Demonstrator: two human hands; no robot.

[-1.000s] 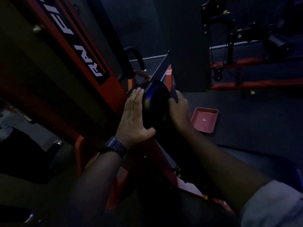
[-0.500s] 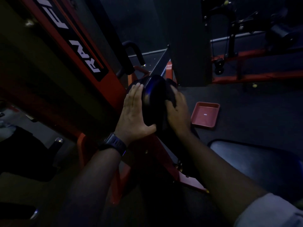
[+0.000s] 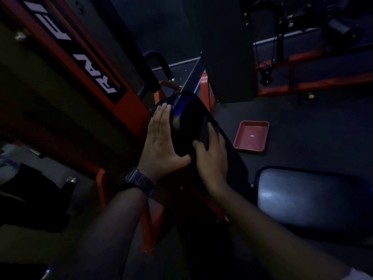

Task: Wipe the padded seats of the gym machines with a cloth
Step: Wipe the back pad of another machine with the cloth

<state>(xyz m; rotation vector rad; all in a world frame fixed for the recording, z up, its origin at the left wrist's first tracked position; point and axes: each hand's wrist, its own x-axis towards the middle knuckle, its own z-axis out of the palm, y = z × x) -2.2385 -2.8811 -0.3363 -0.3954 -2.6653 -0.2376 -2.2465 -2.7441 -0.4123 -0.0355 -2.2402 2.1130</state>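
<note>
Two hands on dark pad (image 3: pixel 187 122): left hand (image 3: pixel 161 144) flat, fingers together; right hand (image 3: pixel 210 156) fingers spread; cloth indiscernible.

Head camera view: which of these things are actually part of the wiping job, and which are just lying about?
Part of the job:
- left hand, flat against the black pad
- right hand, pressing a dark cloth on that pad
- padded seat at lower right

Just lying about:
- red tray on the floor
- wristwatch
- cable machine behind
</note>
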